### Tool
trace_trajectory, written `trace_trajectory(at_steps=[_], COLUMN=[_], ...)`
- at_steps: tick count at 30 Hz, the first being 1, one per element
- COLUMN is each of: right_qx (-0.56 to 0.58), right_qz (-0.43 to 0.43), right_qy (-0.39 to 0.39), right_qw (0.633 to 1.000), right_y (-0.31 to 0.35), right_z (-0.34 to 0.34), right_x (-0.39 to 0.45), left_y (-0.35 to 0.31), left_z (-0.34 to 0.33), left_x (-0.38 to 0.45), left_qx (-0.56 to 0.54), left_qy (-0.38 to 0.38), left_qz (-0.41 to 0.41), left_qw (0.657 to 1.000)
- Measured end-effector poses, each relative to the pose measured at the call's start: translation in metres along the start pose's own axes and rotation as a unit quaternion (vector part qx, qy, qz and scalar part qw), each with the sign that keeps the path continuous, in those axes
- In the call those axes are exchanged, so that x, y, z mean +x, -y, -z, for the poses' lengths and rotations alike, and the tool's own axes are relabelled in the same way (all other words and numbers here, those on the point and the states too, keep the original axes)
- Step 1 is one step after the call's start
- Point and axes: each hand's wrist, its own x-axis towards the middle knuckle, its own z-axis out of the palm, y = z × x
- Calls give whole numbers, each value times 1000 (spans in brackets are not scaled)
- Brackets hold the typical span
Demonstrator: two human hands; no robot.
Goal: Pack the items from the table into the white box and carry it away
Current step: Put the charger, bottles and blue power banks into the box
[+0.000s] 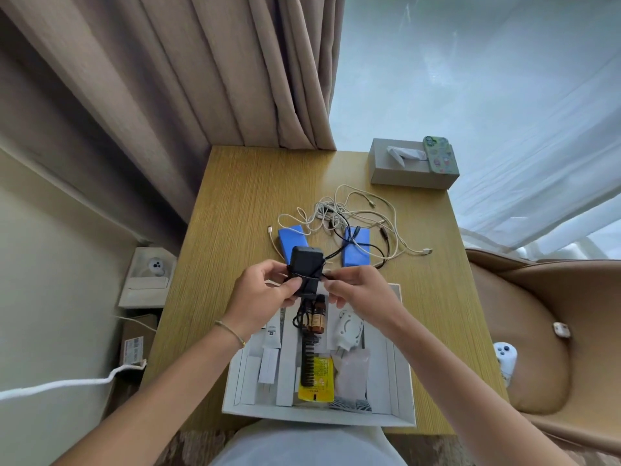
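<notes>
Black plastic — the adapter (pixel 306 264) — is being held above the far edge of the white box (pixel 235 375), and both hands are working on it. The left hand (pixel 265 294) is gripping the adapter body with curled fingers, keeping it steady. The right hand (pixel 356 290) is pinching the black cord (pixel 366 245) at the adapter's side, apparently winding it round the body so that the item packs as one compact bundle. The free end of the cord is trailing back across the table (pixel 235 203) toward two blue packs (pixel 356 245) and a tangle of white cables (pixel 366 210) — these are lying loose beyond the box, not yet packed.

Inside the box, a comb (pixel 309 363), a yellow sachet (pixel 324 381), small brown bottles (pixel 317 319) and a white plug (pixel 349 329) are lying side by side. Judged from this layout, packing is partly complete; carrying is not yet due.
</notes>
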Motion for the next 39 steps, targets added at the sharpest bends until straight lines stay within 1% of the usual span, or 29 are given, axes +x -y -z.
trace_trajectory(at_steps=[2,4,6,8,10,13,15,20,22,24,25,27,29,31,34,39], right_qx=[-13,-63,-134,-227,-293,-333,-366,-445,-452,-452,-453,-470,-486,-503,-525,-551], right_qz=[-5,-4,3,19,36,46,49,77,91,81,71,52,41,35,31,30], right_qy=[-15,-50,-86,-101,-98,-25,0,-46,-49,-26,-4,51,105,146,179,216], right_qw=[1000,997,987,968,950,942,929,891,886,888,889,880,867,851,831,805], right_y=[-3,-8,-11,-12,-12,-11,-14,-29,-35,-41,-45,-54,-66,-77,-91,-104], right_z=[1,-2,-7,-11,-11,-11,-13,-24,-24,-19,-17,-13,-12,-14,-18,-24], right_x=[-4,-7,-10,-14,-18,-23,-25,-26,-26,-27,-28,-30,-33,-36,-39,-39], left_y=[6,13,21,27,33,38,40,45,47,47,47,48,51,53,57,60], left_z=[-4,-9,-15,-20,-23,-26,-25,-24,-19,-9,-3,9,17,20,16,8], left_x=[-1,-4,-8,-11,-13,-14,-16,-20,-20,-18,-16,-10,-6,-5,-6,-7], left_qx=[21,40,52,55,33,-32,-66,-62,-38,26,66,134,152,168,209,222], left_qy=[-4,1,7,17,35,60,78,125,170,230,242,218,185,177,166,160], left_qz=[-6,-13,-13,4,38,93,120,142,146,147,145,136,122,96,48,24], left_qw=[1000,999,999,998,998,993,987,980,974,962,957,957,963,965,963,961])
